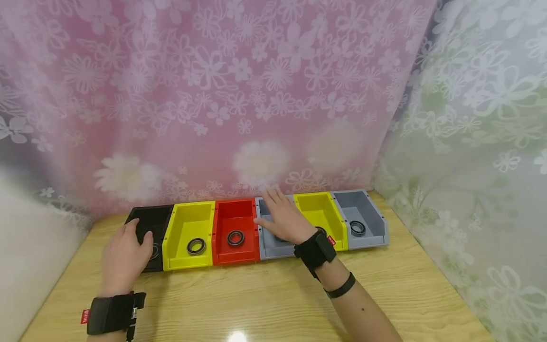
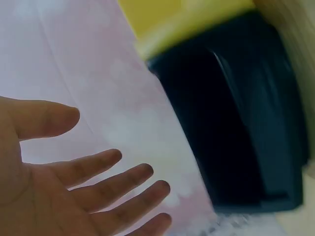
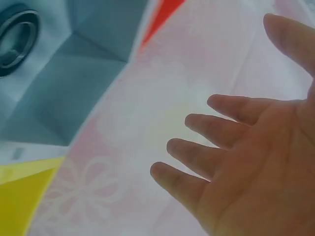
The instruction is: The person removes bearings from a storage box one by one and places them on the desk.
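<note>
Over the black bin (image 1: 147, 209) at the row's left end, my left hand (image 1: 125, 261) hovers with fingers spread, holding nothing. A ball bearing (image 1: 155, 251) in that bin is partly hidden by the hand. My right hand (image 1: 285, 217) is above the middle grey bin (image 1: 273, 252), its fingers extended and palm bare in the right wrist view. The bearing (image 3: 31, 30) there shows clearly in that view. Further bearings lie in the left yellow bin, where one ring (image 1: 189, 247) shows, the red bin (image 1: 235, 259) and the right grey bin (image 1: 380, 237).
The bins stand side by side on a wooden table (image 1: 239, 299). The right yellow bin (image 1: 316, 204) holds a bearing partly covered by the right wrist. A pink flowered curtain (image 1: 213, 95) hangs behind, and a pale one (image 1: 470, 166) hangs at the right.
</note>
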A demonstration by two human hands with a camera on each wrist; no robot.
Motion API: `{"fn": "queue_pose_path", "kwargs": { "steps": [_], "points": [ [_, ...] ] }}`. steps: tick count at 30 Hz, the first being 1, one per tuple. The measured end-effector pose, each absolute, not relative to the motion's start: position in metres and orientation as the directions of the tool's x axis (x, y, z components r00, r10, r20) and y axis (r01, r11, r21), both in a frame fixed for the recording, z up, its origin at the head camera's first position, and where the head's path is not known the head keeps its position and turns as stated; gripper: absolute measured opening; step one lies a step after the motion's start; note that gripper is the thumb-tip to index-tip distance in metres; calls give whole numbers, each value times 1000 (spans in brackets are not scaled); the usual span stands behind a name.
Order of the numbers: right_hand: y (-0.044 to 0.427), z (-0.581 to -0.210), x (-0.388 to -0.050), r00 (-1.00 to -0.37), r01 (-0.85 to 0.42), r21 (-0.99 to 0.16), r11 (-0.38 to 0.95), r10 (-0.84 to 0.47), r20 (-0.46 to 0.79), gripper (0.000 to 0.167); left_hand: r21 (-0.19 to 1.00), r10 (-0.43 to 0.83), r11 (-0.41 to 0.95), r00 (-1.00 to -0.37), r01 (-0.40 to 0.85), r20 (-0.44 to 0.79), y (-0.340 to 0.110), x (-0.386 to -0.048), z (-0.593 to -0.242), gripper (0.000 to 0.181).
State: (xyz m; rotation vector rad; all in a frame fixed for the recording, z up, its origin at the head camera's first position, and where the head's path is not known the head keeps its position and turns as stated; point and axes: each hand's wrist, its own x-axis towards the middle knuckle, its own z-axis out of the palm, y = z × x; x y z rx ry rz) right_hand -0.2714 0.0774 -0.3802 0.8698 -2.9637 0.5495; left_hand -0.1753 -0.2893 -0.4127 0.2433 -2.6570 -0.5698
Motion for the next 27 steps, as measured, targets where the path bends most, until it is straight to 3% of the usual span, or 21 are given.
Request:
{"fn": "queue_pose_path", "kwargs": {
  "steps": [7,20,27],
  "points": [
    [47,-351,-271,-815,-576,-311,756,-561,145,83,478,-339,846,-931,-238,137,-316,-167,-416,64],
    [-40,-315,-259,-688,-723,-275,634,-697,202,75,489,-391,811,-919,-321,45,-345,-171,-441,68],
    [-84,-322,-254,-650,-752,-302,586,-735,194,71,505,-409,805,-908,-312,91,-350,-171,-446,52]
  ]
}}
